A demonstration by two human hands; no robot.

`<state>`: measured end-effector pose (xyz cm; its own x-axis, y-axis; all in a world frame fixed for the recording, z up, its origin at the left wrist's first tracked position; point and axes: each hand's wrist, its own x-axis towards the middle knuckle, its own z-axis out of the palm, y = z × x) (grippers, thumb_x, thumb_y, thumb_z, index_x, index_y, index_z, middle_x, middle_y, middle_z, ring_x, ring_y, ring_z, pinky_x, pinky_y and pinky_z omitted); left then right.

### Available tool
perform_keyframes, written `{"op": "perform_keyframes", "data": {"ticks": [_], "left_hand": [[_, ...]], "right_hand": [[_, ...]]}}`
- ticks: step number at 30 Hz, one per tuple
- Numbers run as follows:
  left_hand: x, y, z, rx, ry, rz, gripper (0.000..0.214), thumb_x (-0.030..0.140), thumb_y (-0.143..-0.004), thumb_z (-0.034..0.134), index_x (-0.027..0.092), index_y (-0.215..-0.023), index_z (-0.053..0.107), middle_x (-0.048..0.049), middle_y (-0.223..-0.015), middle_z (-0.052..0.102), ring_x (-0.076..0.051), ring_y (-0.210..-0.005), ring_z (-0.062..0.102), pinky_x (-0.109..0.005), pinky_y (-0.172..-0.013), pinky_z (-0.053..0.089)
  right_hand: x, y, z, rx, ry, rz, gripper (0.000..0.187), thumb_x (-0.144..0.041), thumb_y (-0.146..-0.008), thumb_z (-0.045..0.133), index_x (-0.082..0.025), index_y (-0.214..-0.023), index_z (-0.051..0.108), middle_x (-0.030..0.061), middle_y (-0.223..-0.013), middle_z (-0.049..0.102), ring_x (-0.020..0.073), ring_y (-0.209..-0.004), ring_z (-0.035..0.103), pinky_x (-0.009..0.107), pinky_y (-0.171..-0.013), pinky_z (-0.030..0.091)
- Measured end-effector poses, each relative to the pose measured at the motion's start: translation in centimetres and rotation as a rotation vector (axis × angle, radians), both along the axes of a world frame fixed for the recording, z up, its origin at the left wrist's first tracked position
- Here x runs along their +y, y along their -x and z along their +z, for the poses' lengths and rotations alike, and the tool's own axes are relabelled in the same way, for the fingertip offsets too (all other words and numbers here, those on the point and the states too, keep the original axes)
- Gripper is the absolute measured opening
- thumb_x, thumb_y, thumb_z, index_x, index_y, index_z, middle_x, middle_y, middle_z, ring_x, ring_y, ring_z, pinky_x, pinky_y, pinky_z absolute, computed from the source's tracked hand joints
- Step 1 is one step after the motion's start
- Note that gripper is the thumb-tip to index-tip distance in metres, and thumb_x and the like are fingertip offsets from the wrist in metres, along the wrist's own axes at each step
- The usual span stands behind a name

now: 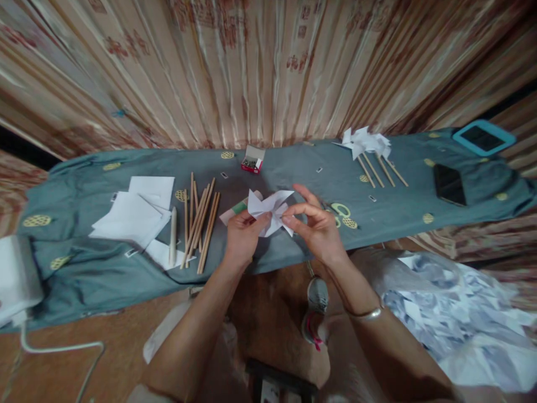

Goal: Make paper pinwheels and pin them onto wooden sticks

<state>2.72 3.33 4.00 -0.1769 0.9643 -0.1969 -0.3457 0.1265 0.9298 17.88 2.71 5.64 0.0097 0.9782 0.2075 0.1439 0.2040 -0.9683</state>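
A white paper pinwheel [279,200] is held above the front of the table, its folded blades spread. My left hand [243,238] pinches it from the left, thumb pressed near the centre. From the right, my right hand [316,226] has thumb and index finger closed at the pinwheel's middle; anything tiny between those fingertips is too small to make out. Behind my left hand lies a pink and green piece [239,207], partly covered. Green-handled scissors [340,210] rest just beyond my right hand, partly hidden by it.
Wooden sticks [201,224], a white pen-like stick [173,238] and white paper sheets [126,215] lie left. A small red open box [252,161] stands at the back. Finished pinwheels on sticks [369,148], a phone [450,184] and a blue-framed tablet [484,137] lie right. A bag of paper pieces [453,313] sits below.
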Motion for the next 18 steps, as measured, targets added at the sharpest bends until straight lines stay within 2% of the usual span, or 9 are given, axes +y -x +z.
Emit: {"op": "perform_keyframes", "data": {"ticks": [6, 18], "left_hand": [[-0.10, -0.54, -0.31, 0.013, -0.050, -0.034, 0.021, 0.030, -0.057, 0.081, 0.019, -0.074, 0.078, -0.0014, -0.075, 0.077, -0.015, -0.065, 0.065, -0.029, -0.067, 0.053], [-0.30, -0.87, -0.20, 0.002, -0.084, -0.075, 0.021, 0.031, -0.058, 0.084, 0.018, -0.074, 0.078, -0.0023, -0.076, 0.077, -0.016, -0.068, 0.066, -0.029, -0.069, 0.054]], "right_hand": [[-0.58, 0.28, -0.27, -0.083, -0.028, -0.015, 0.004, -0.032, -0.076, 0.078, -0.028, -0.076, 0.075, -0.0029, -0.150, 0.051, 0.0247, -0.146, 0.036, 0.046, -0.123, 0.019], [-0.21, -0.42, -0.59, -0.097, -0.045, -0.034, 0.008, -0.035, -0.075, 0.078, -0.027, -0.076, 0.075, -0.0005, -0.149, 0.052, 0.0266, -0.147, 0.035, 0.047, -0.122, 0.021]]}}
